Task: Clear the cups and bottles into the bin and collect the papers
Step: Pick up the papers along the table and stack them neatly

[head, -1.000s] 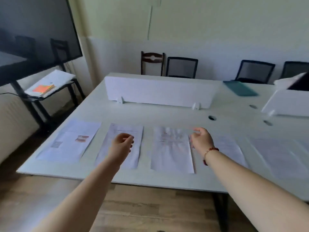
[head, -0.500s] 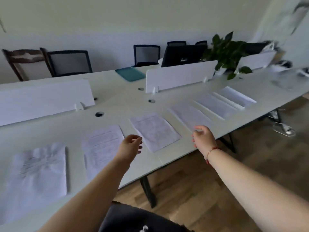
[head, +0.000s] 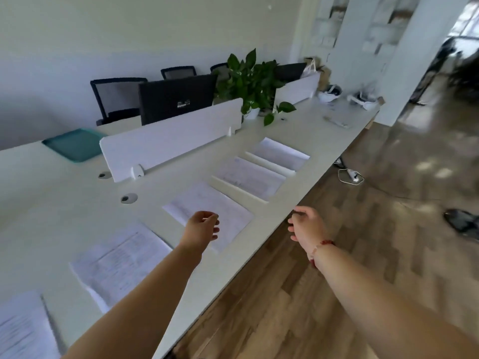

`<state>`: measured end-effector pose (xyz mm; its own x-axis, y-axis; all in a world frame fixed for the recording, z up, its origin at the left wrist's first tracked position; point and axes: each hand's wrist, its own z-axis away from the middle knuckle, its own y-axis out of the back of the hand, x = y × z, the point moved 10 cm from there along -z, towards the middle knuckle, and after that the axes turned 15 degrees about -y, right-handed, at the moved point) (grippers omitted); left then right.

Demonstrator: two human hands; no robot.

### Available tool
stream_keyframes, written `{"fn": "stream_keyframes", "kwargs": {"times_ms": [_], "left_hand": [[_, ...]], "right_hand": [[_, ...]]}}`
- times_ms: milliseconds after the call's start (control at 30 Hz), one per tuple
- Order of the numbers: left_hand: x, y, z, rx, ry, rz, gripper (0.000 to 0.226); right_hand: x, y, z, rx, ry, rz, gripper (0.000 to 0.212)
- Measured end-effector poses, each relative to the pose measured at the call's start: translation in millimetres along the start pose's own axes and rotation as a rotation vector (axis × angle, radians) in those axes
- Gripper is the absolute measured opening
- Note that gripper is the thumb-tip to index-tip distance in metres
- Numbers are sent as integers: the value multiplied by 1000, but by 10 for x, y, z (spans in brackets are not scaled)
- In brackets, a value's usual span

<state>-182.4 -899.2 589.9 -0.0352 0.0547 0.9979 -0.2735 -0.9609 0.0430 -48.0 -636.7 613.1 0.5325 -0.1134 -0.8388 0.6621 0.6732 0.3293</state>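
The view is swinging right along a long white bench [head: 77,216], bringing more printed paper sheets [head: 210,213] into frame centre. Both hands are reaching forward empty, grip loose and half-curled: left hand [head: 202,229] hovering over a sheet, right hand [head: 308,226] past the bench edge. No cups, bottles or bin are showing, so paper collecting probably comes next.

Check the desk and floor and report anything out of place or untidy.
Little stands out. The papers lie in an orderly row along the desk; nothing looks spilled. On the floor, a loose white cable lies beside the desk's far end, and a dark object, too blurred to identify.
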Motion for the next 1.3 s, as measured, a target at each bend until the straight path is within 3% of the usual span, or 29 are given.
{"fn": "stream_keyframes", "kwargs": {"times_ms": [267, 400, 633, 733, 1067, 1300], "left_hand": [[216, -1498, -1053, -182, -12, -10, 10], [162, -2100, -1560, -211, -53, -147, 17], [-73, -2566, -2358, -21, -36, -359, 16], [-117, -2772, -2574, 43, 24, -377, 25], [-567, -2961, -3692, 219, 179, -237, 7], [-1167, -3295, -4640, 131, 359, -332, 14]], "right_hand": [[-357, 802, -1192, 139, -40, -8, 27], [-631, 1091, -1911, 120, -2, 89, 24], [-1199, 1548, -3060, -6, 12, 116, 32], [-1375, 1681, -3579, -42, 10, 163, 34], [-1954, 1107, -5014, -167, 12, 300, 39], [-2281, 812, -5981, -161, -10, 438, 43]]}}
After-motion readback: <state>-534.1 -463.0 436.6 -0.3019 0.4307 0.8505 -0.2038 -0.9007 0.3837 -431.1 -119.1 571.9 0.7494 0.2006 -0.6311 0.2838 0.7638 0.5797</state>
